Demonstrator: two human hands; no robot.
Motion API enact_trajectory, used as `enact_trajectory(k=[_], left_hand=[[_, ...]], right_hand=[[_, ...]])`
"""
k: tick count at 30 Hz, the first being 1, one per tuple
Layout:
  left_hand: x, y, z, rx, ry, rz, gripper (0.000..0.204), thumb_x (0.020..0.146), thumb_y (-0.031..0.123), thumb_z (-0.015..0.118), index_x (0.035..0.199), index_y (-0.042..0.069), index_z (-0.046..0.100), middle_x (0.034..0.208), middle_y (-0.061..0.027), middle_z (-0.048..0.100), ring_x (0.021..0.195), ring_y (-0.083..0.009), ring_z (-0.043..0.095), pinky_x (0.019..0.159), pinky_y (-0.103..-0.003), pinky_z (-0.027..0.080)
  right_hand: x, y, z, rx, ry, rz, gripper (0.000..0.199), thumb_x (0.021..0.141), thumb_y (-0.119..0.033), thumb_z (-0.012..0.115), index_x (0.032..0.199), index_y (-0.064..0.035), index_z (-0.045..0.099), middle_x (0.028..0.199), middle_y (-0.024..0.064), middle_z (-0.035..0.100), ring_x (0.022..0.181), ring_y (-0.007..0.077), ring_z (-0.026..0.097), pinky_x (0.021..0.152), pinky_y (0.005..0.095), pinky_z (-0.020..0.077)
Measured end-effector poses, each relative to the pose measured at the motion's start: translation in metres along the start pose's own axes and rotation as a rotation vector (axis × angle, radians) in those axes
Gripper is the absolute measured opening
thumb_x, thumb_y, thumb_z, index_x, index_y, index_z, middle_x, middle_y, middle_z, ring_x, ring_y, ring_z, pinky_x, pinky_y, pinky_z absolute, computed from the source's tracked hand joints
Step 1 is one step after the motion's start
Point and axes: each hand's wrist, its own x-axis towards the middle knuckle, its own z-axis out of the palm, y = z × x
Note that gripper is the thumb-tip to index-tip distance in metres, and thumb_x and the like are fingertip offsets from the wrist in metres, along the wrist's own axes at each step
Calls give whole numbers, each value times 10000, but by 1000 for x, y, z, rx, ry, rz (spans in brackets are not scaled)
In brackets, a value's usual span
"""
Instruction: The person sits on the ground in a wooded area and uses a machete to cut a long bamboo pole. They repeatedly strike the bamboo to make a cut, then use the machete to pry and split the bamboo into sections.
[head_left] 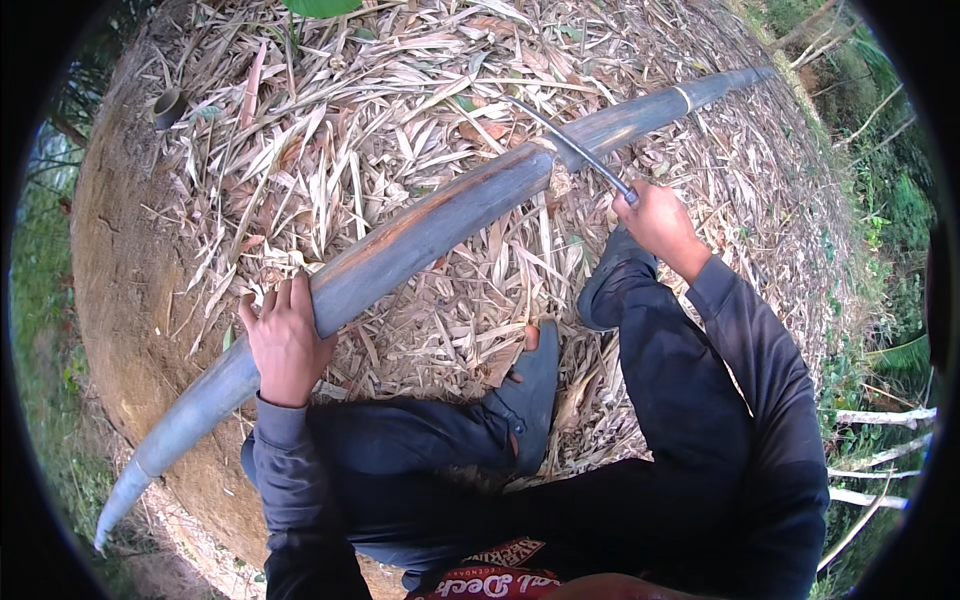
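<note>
A long grey-green bamboo pole [440, 225] lies slantwise on the ground from lower left to upper right. My left hand [287, 340] grips it left of the middle, fingers over the top and thumb on the near side. A pale cut edge shows across the pole right of centre; whether the two parts are still joined I cannot tell. Across the pole beside that edge lies a saw [580, 150], seen from above as a thin grey curved tubular frame. My right hand [662, 225] is closed round its near end. The blade is hidden from this angle.
Dry bamboo leaves [350, 150] cover the ground, with bare brown soil [115, 270] at the left. My feet in dark shoes [540, 390] stand close to the pole's near side. A short hollow stump [170, 105] is at upper left. Pale branches [880, 417] lie at far right.
</note>
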Motion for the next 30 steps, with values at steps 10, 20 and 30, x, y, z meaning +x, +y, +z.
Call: enact_trajectory(k=[10,20,30], left_hand=[[2,-12,-2,-38,30,59,804,616,195,878,1320,16,533,1106,-142,690,1025,-331,687,1088,-566,367],[2,-13,-1,-29,52,64,790,603,189,891,1291,30,538,1066,-141,701,966,-319,711,1074,-570,374],[11,-42,-21,-204,-152,11,589,617,235,866,1111,64,595,902,-106,722,849,-322,727,988,-567,439]], right_hand=[[-24,-26,-10,-88,-100,-209,327,883,-369,693,940,-48,691,718,227,679,739,446,693,714,520,562],[-9,-4,-27,-118,-65,-143,275,865,-341,709,862,-67,697,729,243,680,740,451,689,711,520,559],[-27,-42,2,-56,68,-376,240,917,-270,695,910,-32,664,611,198,616,597,419,651,576,509,505]])
